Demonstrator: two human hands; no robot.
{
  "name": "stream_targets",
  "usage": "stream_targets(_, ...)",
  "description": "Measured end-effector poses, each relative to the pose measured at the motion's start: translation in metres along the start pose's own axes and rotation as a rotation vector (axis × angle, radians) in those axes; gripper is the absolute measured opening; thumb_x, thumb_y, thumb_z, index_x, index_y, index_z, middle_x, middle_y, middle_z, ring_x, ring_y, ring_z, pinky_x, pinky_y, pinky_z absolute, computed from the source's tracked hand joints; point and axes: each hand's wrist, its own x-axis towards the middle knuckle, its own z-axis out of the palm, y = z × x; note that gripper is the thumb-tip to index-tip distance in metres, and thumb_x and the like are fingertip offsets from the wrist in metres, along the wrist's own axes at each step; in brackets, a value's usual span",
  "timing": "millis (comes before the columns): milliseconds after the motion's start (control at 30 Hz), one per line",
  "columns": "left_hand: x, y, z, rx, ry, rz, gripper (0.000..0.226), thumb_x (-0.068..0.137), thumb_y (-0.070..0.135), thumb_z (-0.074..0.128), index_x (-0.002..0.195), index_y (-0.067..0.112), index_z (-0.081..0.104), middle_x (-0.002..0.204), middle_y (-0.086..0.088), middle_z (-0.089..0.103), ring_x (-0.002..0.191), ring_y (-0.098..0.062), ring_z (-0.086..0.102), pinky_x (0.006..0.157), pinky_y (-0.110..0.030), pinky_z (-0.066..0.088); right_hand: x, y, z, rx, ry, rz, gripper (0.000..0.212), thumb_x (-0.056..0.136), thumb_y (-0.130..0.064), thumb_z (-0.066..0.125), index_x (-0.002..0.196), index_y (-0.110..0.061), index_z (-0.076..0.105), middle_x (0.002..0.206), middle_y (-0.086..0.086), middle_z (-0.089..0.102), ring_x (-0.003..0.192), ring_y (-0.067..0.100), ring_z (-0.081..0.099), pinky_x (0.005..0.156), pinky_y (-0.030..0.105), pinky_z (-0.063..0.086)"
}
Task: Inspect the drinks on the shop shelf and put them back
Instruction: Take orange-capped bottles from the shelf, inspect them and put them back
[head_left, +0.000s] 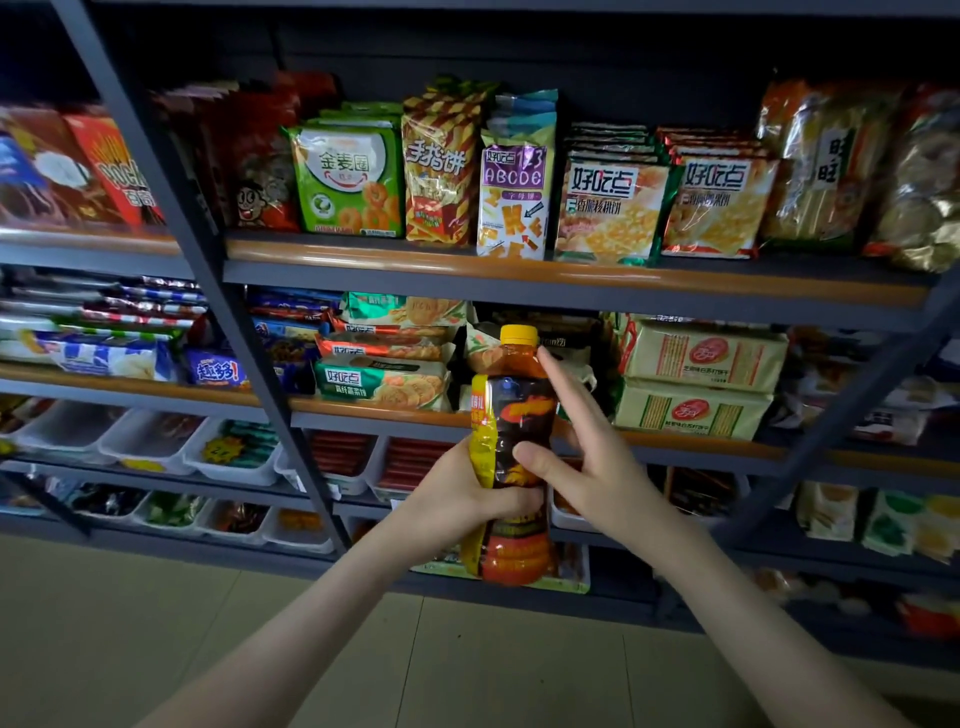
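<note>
Dark shelves w/ snack packs; white trays lower down hold small packets. Purple pack reads "ABCDE". Bottle of amber drink upright in front of shelves, yellow cap up. Left hand grips its middle; right hand spread, index & thumb touching it.

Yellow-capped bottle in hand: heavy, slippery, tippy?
Probably heavy for its size: the bottle looks full to the neck. It looks glossy, so it may slip, though the left hand wraps it. Tall and narrow, so likely tippy upright.
</note>
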Motion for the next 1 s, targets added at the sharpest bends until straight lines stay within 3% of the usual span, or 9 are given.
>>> stream_targets(133,-0.002,0.013,0.006,-0.254,-0.123,-0.065,0.053,0.064,0.03,0.075,0.113,0.016,0.061,0.104,-0.01,0.07,0.101,-0.029,0.067,0.083,-0.042,0.057,-0.003,0.0,0.002,-0.071,0.117,-0.036,0.066,0.088,-0.057,0.049,0.143,-0.051,0.012,0.149,-0.04,0.008,0.143,-0.008,0.008,0.117,0.02,0.017)
stream_targets(267,0.006,0.026,0.009,-0.368,-0.109,-0.182,0.043,0.084,0.043,0.068,0.115,0.015,0.061,0.107,-0.008,0.073,0.102,-0.025,0.069,0.086,-0.038,0.057,-0.008,-0.004,-0.007,-0.039,0.154,0.115,0.043,0.09,-0.056,0.042,0.132,-0.054,0.037,0.145,-0.034,0.024,0.14,-0.007,0.015,0.116,0.028,0.018)
stream_targets(433,0.023,0.024,0.015,-0.281,-0.046,-0.362,0.041,0.097,0.053,0.039,0.115,0.021,0.058,0.107,-0.006,0.072,0.099,-0.021,0.069,0.082,-0.036,0.058,-0.012,-0.024,-0.012,0.161,-0.048,0.495,0.077,0.073,-0.063,0.057,0.144,-0.042,0.035,0.139,-0.019,0.043,0.126,0.004,0.045,0.105,0.027,0.04)
stream_targets(533,0.028,0.025,0.012,-0.176,-0.09,-0.502,0.049,0.101,0.052,0.03,0.114,0.013,0.057,0.098,-0.011,0.07,0.083,-0.021,0.07,0.068,-0.033,0.06,-0.014,-0.021,-0.012,0.449,0.002,0.621,0.031,0.087,-0.035,0.065,0.118,-0.03,0.061,0.11,-0.007,0.071,0.097,0.009,0.068,0.08,0.024,0.054)
stream_targets(600,0.029,0.03,0.001,0.04,-0.182,-0.543,0.057,0.1,0.055,0.029,0.103,0.006,0.058,0.078,-0.011,0.07,0.062,-0.017,0.068,0.056,-0.025,0.057,-0.014,-0.016,-0.016,0.631,0.067,0.692,0.026,0.089,-0.027,0.064,0.113,-0.018,0.065,0.097,0.003,0.074,0.089,0.018,0.07,0.075,0.03,0.056)
stream_targets(733,0.035,0.032,-0.015,0.154,-0.197,-0.504,0.058,0.087,0.062,0.046,0.094,0.006,0.059,0.079,-0.012,0.071,0.063,-0.018,0.068,0.058,-0.026,0.057,-0.017,-0.009,-0.022,0.925,0.226,0.775,0.026,0.081,-0.025,0.067,0.105,-0.015,0.064,0.094,0.012,0.071,0.094,0.03,0.065,0.086,0.047,0.052)
stream_targets(867,0.038,0.021,-0.006,-0.235,-0.153,-0.435,0.051,0.074,0.05,0.059,0.107,0.011,0.058,0.081,-0.01,0.072,0.073,-0.023,0.069,0.068,-0.032,0.06,-0.026,-0.006,-0.021,1.14,0.206,0.733,0.057,0.073,-0.027,0.066,0.125,-0.01,0.055,0.121,0.027,0.062,0.101,0.043,0.062,0.06,0.042,0.057)
stream_targets(933,0.039,0.017,0.005,-0.414,-0.109,-0.335,0.037,0.078,0.038,0.06,0.106,0.013,0.06,0.084,-0.009,0.071,0.071,-0.022,0.068,0.063,-0.032,0.059,-0.032,-0.001,-0.022,1.206,0.165,0.697,0.054,0.078,-0.026,0.06,0.129,-0.008,0.053,0.121,0.028,0.062,0.104,0.046,0.062,0.068,0.051,0.059)
stream_targets(1000,0.042,0.017,0.016,-0.472,-0.074,-0.255,0.034,0.078,0.028,0.061,0.107,0.011,0.06,0.093,-0.009,0.071,0.079,-0.022,0.07,0.065,-0.033,0.06,-0.037,0.006,-0.025,1.128,0.119,0.675,0.052,0.081,-0.026,0.061,0.13,-0.011,0.054,0.123,0.023,0.063,0.105,0.039,0.063,0.087,0.06,0.051)
